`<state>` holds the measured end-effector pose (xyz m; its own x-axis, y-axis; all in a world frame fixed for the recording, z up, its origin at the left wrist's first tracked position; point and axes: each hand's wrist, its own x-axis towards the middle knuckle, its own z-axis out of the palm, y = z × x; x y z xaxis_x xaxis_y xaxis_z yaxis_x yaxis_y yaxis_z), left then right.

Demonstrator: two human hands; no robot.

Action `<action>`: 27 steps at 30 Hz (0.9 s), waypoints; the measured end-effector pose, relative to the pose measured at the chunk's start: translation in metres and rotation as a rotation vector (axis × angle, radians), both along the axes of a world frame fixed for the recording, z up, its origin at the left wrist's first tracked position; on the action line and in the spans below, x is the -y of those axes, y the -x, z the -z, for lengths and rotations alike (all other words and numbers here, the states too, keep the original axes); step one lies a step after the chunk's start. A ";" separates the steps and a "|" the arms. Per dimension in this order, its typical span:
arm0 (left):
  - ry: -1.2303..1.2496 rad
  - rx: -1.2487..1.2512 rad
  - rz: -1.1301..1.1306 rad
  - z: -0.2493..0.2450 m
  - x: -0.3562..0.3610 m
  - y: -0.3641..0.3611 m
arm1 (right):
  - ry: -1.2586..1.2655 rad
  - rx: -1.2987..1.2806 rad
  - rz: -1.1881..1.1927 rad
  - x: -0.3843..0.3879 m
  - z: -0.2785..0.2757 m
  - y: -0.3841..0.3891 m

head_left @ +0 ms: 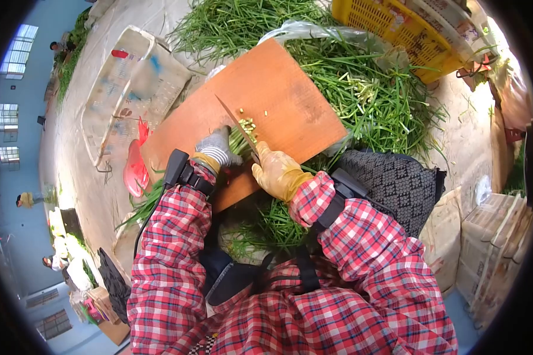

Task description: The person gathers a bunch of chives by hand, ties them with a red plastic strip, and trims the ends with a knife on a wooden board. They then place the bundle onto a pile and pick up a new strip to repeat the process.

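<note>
My left hand (215, 148), in a grey and white glove, is closed round a bundle of green stalks (238, 142) on an orange board (290, 100). In my yellow-gloved right hand (277, 170) is the handle of a knife (234, 118). Its long blade points up and left and lies across the board beside the cut ends of the bundle. A few short cut pieces (265, 113) rest on the board to the right of the blade.
Loose green stalks (391, 112) are heaped right of and beyond the board. A yellow crate (397, 35) stands at the upper right, a white crate (130, 94) at the left. A red bag (135, 168) lies left of the board, a dark patterned cloth (391, 183) at the right.
</note>
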<state>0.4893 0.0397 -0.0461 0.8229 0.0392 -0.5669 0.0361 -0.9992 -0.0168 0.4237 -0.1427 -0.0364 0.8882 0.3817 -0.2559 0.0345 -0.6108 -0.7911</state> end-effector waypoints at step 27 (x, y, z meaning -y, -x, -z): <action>-0.003 0.006 -0.003 -0.004 0.007 0.003 | 0.040 -0.036 0.091 -0.002 0.025 0.011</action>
<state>0.4867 0.0329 -0.0420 0.8260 0.0431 -0.5620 0.0391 -0.9991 -0.0191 0.4123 -0.1411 -0.0617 0.9087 0.2884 -0.3019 -0.0508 -0.6413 -0.7656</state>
